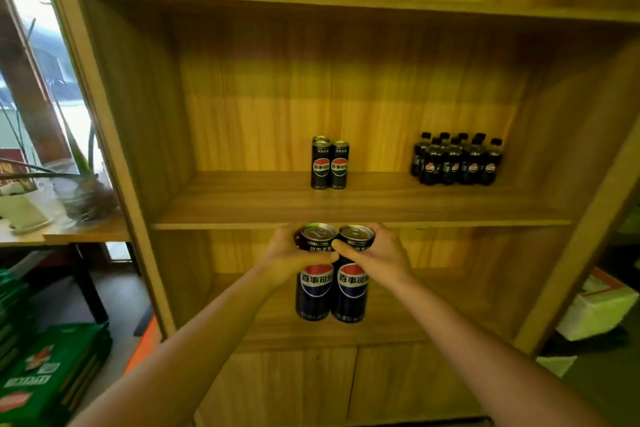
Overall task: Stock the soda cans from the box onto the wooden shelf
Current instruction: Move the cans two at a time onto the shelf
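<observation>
Two tall black soda cans are held upright side by side in front of the wooden shelf [346, 215], just below its front edge. My left hand [291, 253] grips the left can [314, 291] near its top. My right hand [377, 255] grips the right can [351, 295] the same way. The two cans touch each other. Three matching cans [329, 165] stand together on the shelf board, near its middle and toward the back. No box is in view.
A cluster of small black soda bottles [457, 161] stands at the shelf's right. Potted plants [83, 191] sit on a table left of the cabinet. Green cartons [48, 367] lie on the floor at lower left, a white box [599, 305] at right.
</observation>
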### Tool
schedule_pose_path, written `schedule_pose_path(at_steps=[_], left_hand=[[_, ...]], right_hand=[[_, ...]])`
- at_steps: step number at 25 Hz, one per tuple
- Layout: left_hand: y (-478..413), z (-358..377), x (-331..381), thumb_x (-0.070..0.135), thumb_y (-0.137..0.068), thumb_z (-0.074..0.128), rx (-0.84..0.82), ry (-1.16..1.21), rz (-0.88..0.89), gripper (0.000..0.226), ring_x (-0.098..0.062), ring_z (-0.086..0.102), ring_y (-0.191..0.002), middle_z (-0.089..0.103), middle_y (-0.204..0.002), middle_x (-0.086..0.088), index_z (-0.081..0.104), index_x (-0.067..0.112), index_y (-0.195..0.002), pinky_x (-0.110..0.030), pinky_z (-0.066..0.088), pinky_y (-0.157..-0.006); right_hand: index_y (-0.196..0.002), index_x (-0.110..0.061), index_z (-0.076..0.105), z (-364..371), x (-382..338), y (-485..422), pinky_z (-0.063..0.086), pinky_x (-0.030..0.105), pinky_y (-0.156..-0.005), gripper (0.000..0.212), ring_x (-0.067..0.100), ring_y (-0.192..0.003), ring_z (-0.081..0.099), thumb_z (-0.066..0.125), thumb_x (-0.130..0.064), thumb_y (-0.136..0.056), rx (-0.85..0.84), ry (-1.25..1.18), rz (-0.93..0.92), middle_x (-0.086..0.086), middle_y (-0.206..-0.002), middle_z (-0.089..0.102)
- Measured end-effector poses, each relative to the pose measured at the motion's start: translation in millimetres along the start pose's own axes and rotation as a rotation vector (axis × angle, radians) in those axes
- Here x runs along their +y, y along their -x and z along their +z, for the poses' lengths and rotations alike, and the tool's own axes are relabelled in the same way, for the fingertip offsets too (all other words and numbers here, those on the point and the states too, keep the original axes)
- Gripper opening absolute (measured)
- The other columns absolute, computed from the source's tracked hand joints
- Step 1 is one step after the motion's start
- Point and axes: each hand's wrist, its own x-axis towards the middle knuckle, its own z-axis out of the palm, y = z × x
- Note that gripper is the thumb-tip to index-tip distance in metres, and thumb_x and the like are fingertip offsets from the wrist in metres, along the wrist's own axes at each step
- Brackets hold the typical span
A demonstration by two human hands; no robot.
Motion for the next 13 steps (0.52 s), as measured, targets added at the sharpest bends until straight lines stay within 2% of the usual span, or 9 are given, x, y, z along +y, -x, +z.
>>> schedule_pose_path(at_steps=[2, 5, 6, 10, 11, 13], left_hand=[[-22.5, -9.4, 6.8, 0.011, -0.063, 0.080, 0.010, -0.002, 0.019, 0.055, -0.009, 0.057, -0.092, 0.064, -0.102, 0.002, 0.059, 0.012, -0.115, -0.012, 0.044, -0.069], [-63.4, -19.5, 12.5, 0.009, -0.063, 0.080, 0.037, 0.023, 0.020, 0.057, -0.016, 0.060, -0.103, 0.066, -0.111, -0.002, 0.059, 0.012, -0.116, -0.027, 0.048, -0.086], [-77.6, -21.7, 14.5, 0.009, -0.063, 0.080, 0.048, 0.032, 0.019, 0.057, -0.018, 0.060, -0.106, 0.066, -0.113, -0.004, 0.059, 0.011, -0.116, -0.030, 0.048, -0.089], [-151.0, -22.3, 17.9, 0.007, -0.060, 0.082, 0.155, -0.012, 0.031, 0.067, -0.025, 0.058, -0.114, 0.063, -0.120, -0.010, 0.054, 0.006, -0.121, -0.032, 0.048, -0.090], [-171.1, -20.6, 16.9, 0.007, -0.059, 0.083, 0.193, -0.030, 0.025, 0.072, -0.027, 0.056, -0.116, 0.060, -0.123, -0.012, 0.050, 0.004, -0.123, -0.032, 0.047, -0.089], [-211.4, -16.4, 10.4, 0.007, -0.058, 0.083, 0.251, -0.044, 0.007, 0.076, -0.029, 0.055, -0.116, 0.058, -0.126, -0.015, 0.045, 0.005, -0.124, -0.033, 0.047, -0.087]], right_hand=[[-0.108, -0.012, 0.055, 1.2, -11.1, -21.4, 0.050, 0.026, -0.071, 0.058, 0.014, -0.089, 0.059, 0.075, -0.046, -0.066, 0.010, -0.031, -0.019, 0.004, -0.110, 0.066], [-0.111, -0.008, 0.053, -1.2, -25.4, -62.8, 0.040, 0.014, -0.059, 0.056, 0.011, -0.087, 0.054, 0.077, -0.034, -0.068, 0.006, -0.102, -0.038, 0.007, -0.113, 0.065], [-0.111, -0.006, 0.053, -1.4, -28.1, -78.0, 0.040, 0.015, -0.058, 0.056, 0.011, -0.087, 0.053, 0.077, -0.033, -0.068, 0.011, -0.108, -0.043, 0.008, -0.114, 0.065], [-0.113, -0.002, 0.051, -2.0, -26.3, -148.2, 0.043, 0.024, -0.072, 0.056, 0.017, -0.097, 0.059, 0.078, -0.026, -0.069, 0.021, -0.166, -0.052, 0.013, -0.117, 0.063], [-0.113, -0.001, 0.050, -1.7, -22.6, -167.4, 0.043, 0.022, -0.070, 0.057, 0.019, -0.100, 0.059, 0.078, -0.025, -0.069, 0.022, -0.169, -0.060, 0.014, -0.118, 0.063], [-0.115, 0.000, 0.049, -1.6, -14.1, -205.2, 0.041, 0.007, -0.057, 0.058, 0.019, -0.102, 0.057, 0.077, -0.022, -0.070, 0.017, -0.156, -0.094, 0.014, -0.120, 0.062]])
